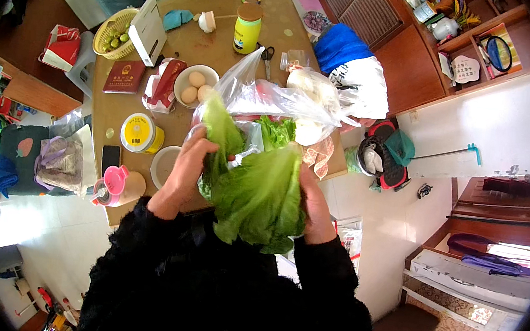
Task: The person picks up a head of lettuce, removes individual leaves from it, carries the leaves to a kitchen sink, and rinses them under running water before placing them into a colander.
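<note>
Large green lettuce leaves (258, 197) are held up in front of my chest, over the near table edge. My left hand (182, 170) is closed on them from the left, beside an upright, folded leaf part (222, 129). On the other side, my right hand (315, 208) grips the broad leaf's right edge, its fingertips partly behind the leaf. Just beyond, a clear plastic bag (243, 92) lies open on the table with more lettuce (276, 132) at its mouth. An empty-looking white bowl (163, 166) sits beside my left hand.
On the table (185, 2) stand a bowl of eggs (196, 79), a yellow jar (247, 31), a yellow-lidded tub (136, 131), a pink-lidded bottle (122, 184) and a green-fruit basket (116, 32). Scissors (267, 59) lie near the bag. A blue-and-white sack (356, 68) is at right.
</note>
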A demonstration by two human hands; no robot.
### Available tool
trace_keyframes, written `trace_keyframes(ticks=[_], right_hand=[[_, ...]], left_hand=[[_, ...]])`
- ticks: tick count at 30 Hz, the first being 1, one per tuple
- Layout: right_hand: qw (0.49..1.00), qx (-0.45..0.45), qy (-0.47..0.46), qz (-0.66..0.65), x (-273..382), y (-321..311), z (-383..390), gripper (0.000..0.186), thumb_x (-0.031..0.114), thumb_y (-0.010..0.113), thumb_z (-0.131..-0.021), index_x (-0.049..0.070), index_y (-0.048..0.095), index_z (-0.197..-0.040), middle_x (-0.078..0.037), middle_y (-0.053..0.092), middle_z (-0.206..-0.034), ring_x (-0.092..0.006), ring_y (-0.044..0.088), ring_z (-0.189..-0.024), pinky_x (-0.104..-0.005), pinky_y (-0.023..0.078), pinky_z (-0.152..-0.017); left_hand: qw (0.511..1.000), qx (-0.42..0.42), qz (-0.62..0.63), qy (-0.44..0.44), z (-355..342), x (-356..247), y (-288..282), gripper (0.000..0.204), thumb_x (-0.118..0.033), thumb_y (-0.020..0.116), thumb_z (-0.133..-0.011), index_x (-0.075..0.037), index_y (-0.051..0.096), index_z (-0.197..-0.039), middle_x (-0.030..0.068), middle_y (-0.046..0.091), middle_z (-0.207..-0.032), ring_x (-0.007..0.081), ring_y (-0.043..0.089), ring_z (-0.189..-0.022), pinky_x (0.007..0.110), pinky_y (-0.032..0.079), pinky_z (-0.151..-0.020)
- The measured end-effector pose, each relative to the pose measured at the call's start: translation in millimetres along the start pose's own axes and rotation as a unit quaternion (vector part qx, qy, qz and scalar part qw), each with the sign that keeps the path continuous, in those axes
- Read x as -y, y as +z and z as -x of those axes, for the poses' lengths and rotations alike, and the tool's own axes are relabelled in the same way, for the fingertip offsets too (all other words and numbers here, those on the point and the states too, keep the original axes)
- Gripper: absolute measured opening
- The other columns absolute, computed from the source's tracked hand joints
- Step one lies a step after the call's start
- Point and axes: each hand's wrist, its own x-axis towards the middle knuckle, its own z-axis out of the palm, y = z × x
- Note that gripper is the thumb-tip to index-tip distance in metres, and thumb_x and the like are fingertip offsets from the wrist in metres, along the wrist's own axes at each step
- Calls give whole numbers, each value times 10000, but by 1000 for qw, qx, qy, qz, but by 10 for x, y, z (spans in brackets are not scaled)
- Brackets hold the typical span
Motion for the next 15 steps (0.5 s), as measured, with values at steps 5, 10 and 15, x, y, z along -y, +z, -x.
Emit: trace_keyframes(ticks=[5, 10, 15], right_hand=[[992, -18, -4, 126, 32, 112, -6, 383, 259, 559, -921, 9, 498, -1205, -57, 607, -1026, -96, 587, -859, -242, 478, -732], [970, -26, -6, 241, 40, 40, -39, 443, 285, 631, -876, -3, 505, -1188, -48, 604, -1000, -89, 564, -843, -243, 466, -718], [936, 15, -67, 346, 67, -57, -96, 514, 307, 692, -822, -18, 503, -1173, -61, 603, -986, -106, 549, -861, -262, 458, -742]], left_hand=[[946, 76, -315, 18, -81, 238, 18, 635, -275, 661, -769, 41, 405, -1256, 147, 536, -1155, 214, 519, -1058, 319, 419, -904], [891, 92, -441, 56, -57, 282, 69, 792, -333, 787, -649, 96, 424, -1208, 213, 571, -1082, 250, 557, -1025, 337, 437, -874], [898, 103, -424, 54, -71, 225, 47, 702, -318, 783, -648, 93, 482, -1131, 210, 589, -1030, 241, 574, -975, 340, 449, -839]])
